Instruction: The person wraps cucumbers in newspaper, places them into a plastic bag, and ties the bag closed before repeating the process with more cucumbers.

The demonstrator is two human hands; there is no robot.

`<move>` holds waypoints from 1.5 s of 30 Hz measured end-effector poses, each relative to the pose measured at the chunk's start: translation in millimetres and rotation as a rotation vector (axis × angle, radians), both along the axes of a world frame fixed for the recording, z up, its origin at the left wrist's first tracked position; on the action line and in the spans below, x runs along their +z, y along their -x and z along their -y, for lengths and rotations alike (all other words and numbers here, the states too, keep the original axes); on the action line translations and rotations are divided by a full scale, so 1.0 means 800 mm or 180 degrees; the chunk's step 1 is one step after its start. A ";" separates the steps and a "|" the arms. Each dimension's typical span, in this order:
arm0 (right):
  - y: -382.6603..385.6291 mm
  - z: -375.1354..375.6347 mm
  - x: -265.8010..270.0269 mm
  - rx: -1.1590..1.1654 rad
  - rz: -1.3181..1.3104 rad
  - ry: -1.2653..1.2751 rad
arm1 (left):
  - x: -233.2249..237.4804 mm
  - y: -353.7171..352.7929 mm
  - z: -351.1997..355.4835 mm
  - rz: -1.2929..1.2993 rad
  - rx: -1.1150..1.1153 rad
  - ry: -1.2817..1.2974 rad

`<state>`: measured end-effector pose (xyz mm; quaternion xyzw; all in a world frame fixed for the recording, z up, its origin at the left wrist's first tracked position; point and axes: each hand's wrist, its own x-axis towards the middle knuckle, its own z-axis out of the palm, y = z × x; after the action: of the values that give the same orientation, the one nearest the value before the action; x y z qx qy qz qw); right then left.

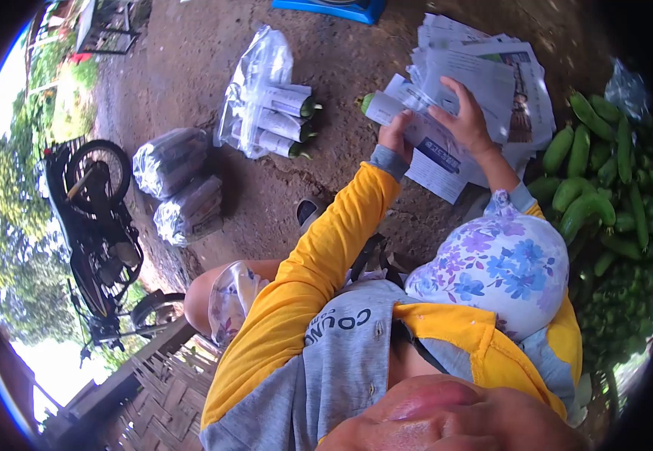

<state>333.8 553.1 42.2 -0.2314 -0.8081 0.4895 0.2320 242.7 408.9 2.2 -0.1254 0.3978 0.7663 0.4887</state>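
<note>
My left hand (395,137) is closed at the near side of a green cucumber (366,104) partly rolled in printed paper (388,110). My right hand (465,114) reaches over the paper from the right, its thumb and fingers spread apart close to the roll. Beneath both hands lies a stack of newspaper sheets (529,105) on the ground. To the left, several paper-wrapped cucumbers (285,100) lie in a clear plastic bag (266,56), stem ends sticking out. Further left are two filled plastic packs (172,159).
A heap of loose cucumbers (582,150) lies on the right, with a crumpled clear plastic bag (627,90) beside it. A blue object (356,11) shows at the top edge. A motorcycle (101,233) stands left, near a woven panel (168,391). My knee and a flowered cloth (499,263) are close by.
</note>
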 end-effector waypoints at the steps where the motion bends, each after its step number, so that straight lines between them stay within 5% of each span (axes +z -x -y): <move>1: 0.001 0.000 -0.009 0.0323 0.0132 0.1257 | 0.002 0.006 0.000 0.0090 0.0048 -0.0016; 2: 0.010 0.004 -0.004 0.0651 0.0317 0.2502 | 0.011 0.010 0.000 -0.0027 0.0116 0.0027; 5: 0.031 0.027 0.030 0.1099 0.1105 0.0272 | 0.017 0.033 -0.003 -0.0392 0.0289 0.0410; 6: 0.044 0.049 0.061 0.1230 0.0678 -0.0274 | 0.016 0.043 0.000 -0.0502 0.0341 0.0587; 9: 0.086 0.039 0.053 0.1270 0.0478 -0.0905 | 0.073 0.077 -0.002 -0.1267 0.0651 0.0234; 11: 0.118 0.011 0.093 0.1492 0.0656 -0.0881 | 0.073 0.134 0.011 -0.1776 -0.0005 0.0374; 12: 0.143 -0.002 0.099 0.1596 0.0897 -0.0653 | 0.052 0.190 0.027 -0.2846 -0.0945 0.1369; 13: 0.167 -0.009 0.105 0.1677 0.1129 -0.0445 | 0.054 0.219 0.047 -0.3882 -0.1055 0.2214; 14: 0.186 -0.009 0.106 0.1721 0.1145 -0.0451 | 0.056 0.248 0.066 -0.4777 -0.1083 0.3273; 15: 0.203 -0.006 0.105 0.1763 0.1170 -0.0452 | 0.072 0.254 0.085 -0.5571 -0.0123 0.4154; 17: 0.214 0.010 0.124 0.2014 0.1334 -0.0226 | 0.102 0.269 0.119 -0.5599 -0.0118 0.5323; 21: 0.273 0.060 0.079 0.2375 0.1278 -0.0185 | 0.072 0.345 0.153 -0.4429 -0.0223 0.4902; 24: 0.319 0.108 0.023 0.2142 0.1112 0.0209 | 0.081 0.355 0.159 -0.4797 0.0617 0.4420; 27: 0.361 0.144 -0.014 0.1489 0.1083 0.0140 | 0.087 0.355 0.151 -0.4679 0.0506 0.4368; 33: 0.374 0.143 -0.059 0.1083 0.1140 -0.1407 | -0.001 0.360 0.169 -0.5456 -0.1594 0.3748; 34: 0.357 0.134 -0.051 0.1066 0.0942 -0.1613 | -0.021 0.368 0.179 -0.5713 -0.1724 0.3581; 37: 0.291 0.062 0.064 0.3334 0.2150 -0.2199 | -0.005 0.362 0.172 -0.5329 -0.2692 0.4383; 40: 0.197 -0.018 0.174 0.3627 0.2831 -0.2206 | 0.030 0.340 0.138 -0.4944 -0.2606 0.4910; 42: 0.099 -0.087 0.196 0.2497 0.1627 -0.2004 | 0.071 0.301 0.098 -0.4803 -0.2406 0.5406; 45: -0.079 -0.167 0.249 0.0436 0.1252 -0.0686 | 0.061 0.277 0.064 -0.5656 -0.1814 0.5448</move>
<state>397.4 687.1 241.2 -0.2409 -0.8991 0.3605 0.0596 21.1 357.4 50.7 0.2456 0.9675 -0.0476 -0.0360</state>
